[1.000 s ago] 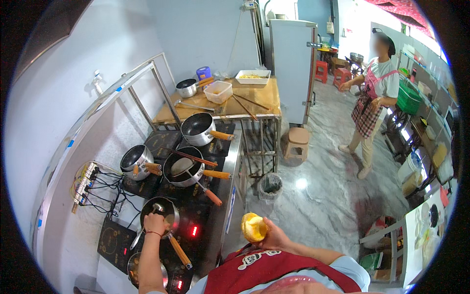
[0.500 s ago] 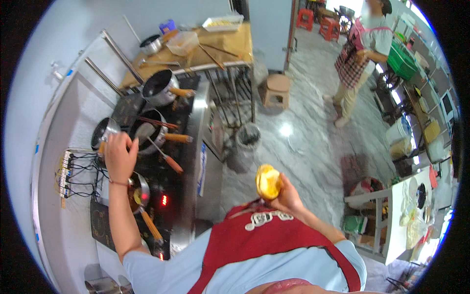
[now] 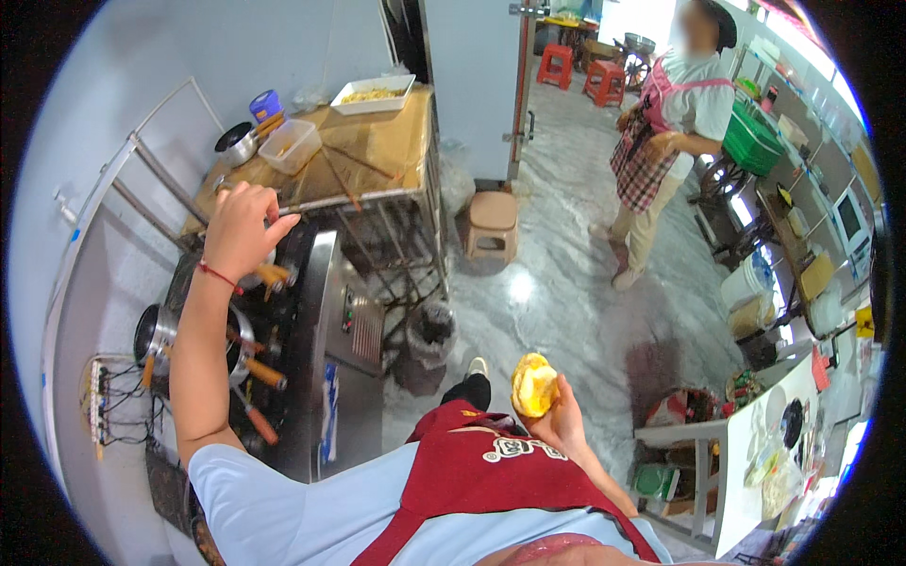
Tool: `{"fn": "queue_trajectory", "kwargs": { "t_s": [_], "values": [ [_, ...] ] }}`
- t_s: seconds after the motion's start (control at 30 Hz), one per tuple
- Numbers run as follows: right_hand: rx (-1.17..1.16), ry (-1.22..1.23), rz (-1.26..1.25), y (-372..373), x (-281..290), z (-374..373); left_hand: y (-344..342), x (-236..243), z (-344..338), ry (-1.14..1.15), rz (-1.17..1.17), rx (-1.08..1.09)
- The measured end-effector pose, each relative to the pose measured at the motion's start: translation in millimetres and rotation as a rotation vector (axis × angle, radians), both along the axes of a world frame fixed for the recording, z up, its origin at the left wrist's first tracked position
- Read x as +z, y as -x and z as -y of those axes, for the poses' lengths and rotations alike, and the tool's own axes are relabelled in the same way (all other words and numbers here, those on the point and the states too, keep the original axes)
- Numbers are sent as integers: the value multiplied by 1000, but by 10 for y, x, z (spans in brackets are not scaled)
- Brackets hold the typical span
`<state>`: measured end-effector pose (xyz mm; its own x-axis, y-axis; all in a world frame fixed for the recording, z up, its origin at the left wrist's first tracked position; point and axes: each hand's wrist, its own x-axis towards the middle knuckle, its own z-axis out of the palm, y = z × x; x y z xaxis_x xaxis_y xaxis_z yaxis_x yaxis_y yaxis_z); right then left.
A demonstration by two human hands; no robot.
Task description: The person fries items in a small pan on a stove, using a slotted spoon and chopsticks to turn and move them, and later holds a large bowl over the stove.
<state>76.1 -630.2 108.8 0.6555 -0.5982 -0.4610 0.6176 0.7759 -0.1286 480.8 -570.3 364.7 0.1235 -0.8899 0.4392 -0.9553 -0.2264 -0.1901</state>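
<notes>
Beyond the left grip (image 3: 243, 231), a tan-topped table (image 3: 406, 141) is set before a pale grey-blue wall (image 3: 189, 57). Ahead of the right grip (image 3: 559, 420), a grey marble-patterned floor (image 3: 566, 340) is marked by a bright reflection (image 3: 519, 286); a beige stool (image 3: 493, 212) is placed there, red stools (image 3: 555, 66) farther off. Rightward, a white table (image 3: 741, 491) is seen.

A: Where's the cam?
B: On the head, left one of a fisheye pair. Faces down and forward over the apron (image 3: 445, 476).
A: Range?
B: Left hand (image 3: 243, 231) and right hand (image 3: 562, 417) near, fridge (image 3: 472, 90) well off. Wide round frame, black corners, straight edges bend toward rim.
</notes>
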Motion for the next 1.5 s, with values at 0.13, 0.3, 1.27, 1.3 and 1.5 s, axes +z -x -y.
{"fn": "queue_trajectory", "kwargs": {
  "t_s": [0.13,0.3,1.27,1.3,1.5],
  "values": [
    [-49,28,-112,-129,7,819,-337,93,1007,-34,-7,41],
    [-144,117,-104,-323,196,1929,-800,306,2405,-18,-30,16],
    [-200,248,-152,-2205,74,6560,-3900,2450,7477,475,101,555],
    [-272,233,-72,-2292,42,6648,-3976,2577,7538,436,57,609],
    [-312,211,-143,-2697,221,6908,-4456,2694,7952,479,51,592]
  ]
}}
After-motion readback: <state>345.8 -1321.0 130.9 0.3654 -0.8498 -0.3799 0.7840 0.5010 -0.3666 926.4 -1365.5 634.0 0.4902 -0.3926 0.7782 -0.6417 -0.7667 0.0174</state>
